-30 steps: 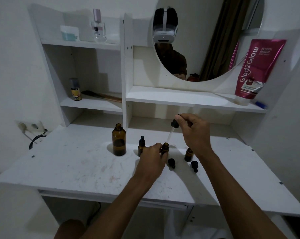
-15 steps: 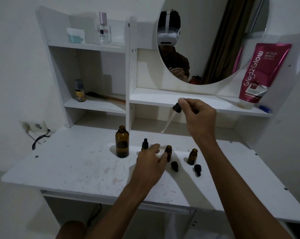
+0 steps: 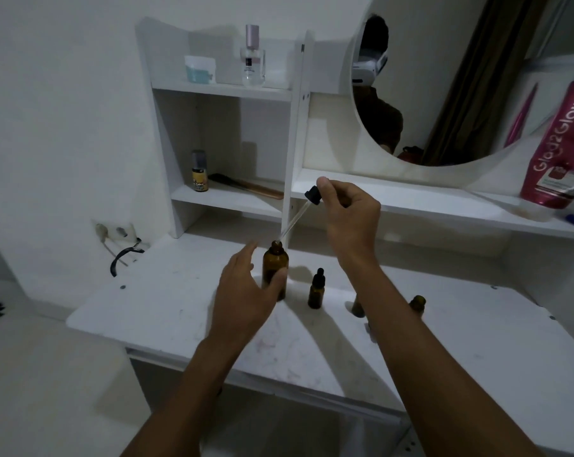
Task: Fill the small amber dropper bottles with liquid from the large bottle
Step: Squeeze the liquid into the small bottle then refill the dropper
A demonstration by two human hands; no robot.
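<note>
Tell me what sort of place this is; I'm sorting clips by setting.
Most likely a home vanity or dressing table in a bedroom: a round mirror over white shelves, a perfume bottle, and a pink lotion tube on the shelf.

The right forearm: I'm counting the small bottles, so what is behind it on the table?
Behind the right forearm one small open bottle shows its neck, and a second only an edge. Their lower parts, and any loose caps, are covered.
</note>
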